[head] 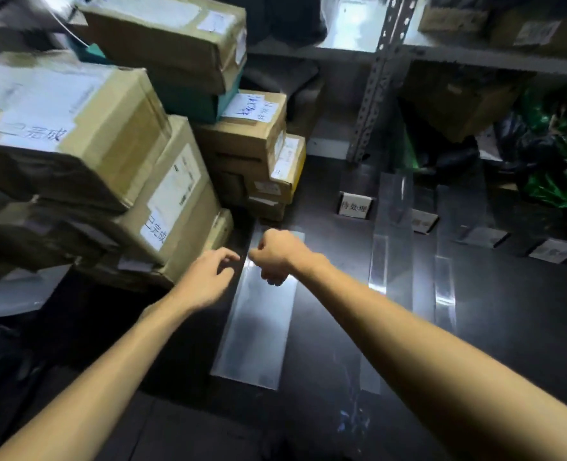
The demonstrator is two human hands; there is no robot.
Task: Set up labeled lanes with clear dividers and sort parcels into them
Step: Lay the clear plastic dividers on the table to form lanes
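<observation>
A long, flat clear divider [258, 321] of glossy plastic lies on the dark, matte surface [508, 311], its far end just beside the stacked parcels [75, 121]: taped brown cardboard boxes with white handwritten labels, piled high on the left. Two more clear strips [391, 234] lie further right, with a white label card [355, 206] and other small cards [485, 236] near them. The left hand [208, 277] hovers at the divider's left edge, fingers loosely curved and holding nothing. The right hand [277, 257] is curled into a fist over the divider's far part; I cannot tell whether it pinches the plastic. Behind stand a perforated metal shelf post [378, 78] and crumpled green bags [548, 181].
</observation>
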